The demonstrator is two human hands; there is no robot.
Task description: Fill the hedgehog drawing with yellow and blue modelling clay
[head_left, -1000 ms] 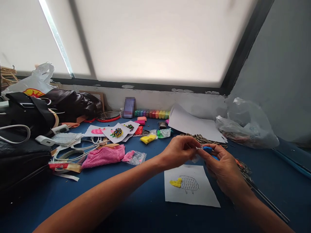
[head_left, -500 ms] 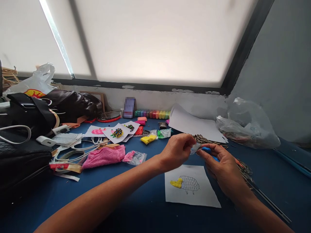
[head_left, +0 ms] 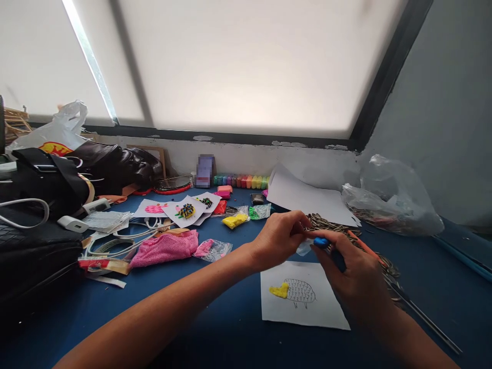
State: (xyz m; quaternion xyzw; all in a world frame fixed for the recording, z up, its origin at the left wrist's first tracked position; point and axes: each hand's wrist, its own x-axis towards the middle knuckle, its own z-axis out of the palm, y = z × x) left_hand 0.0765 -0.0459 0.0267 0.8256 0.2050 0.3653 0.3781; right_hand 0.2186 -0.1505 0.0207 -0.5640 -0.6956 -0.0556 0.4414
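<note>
My left hand point(head_left: 282, 238) is closed in a pinch on a small clear plastic bag point(head_left: 303, 248). Right beside it, my right hand point(head_left: 353, 261) has its fingers bent around blue modelling clay point(head_left: 321, 241), part of which the fingers hide. Both hands hover above a white sheet of paper point(head_left: 300, 316). On that sheet is a drawn animal with a scaly-patterned body point(head_left: 302, 291) and thin legs. Yellow clay point(head_left: 280, 290) covers its head part at the left.
Packets of yellow clay point(head_left: 235, 221), green clay point(head_left: 259, 211) and pink clay point(head_left: 207, 249) lie beyond my left forearm. Further left are a pink cloth point(head_left: 165, 248), cables and finished clay pictures point(head_left: 186, 210). Sticks point(head_left: 330, 223) and a plastic bag point(head_left: 400, 205) lie to the right.
My right hand has turned and shifted slightly left, its fingers now folded more over the blue clay. The clear bag hangs a little lower. My left hand has hardly moved.
</note>
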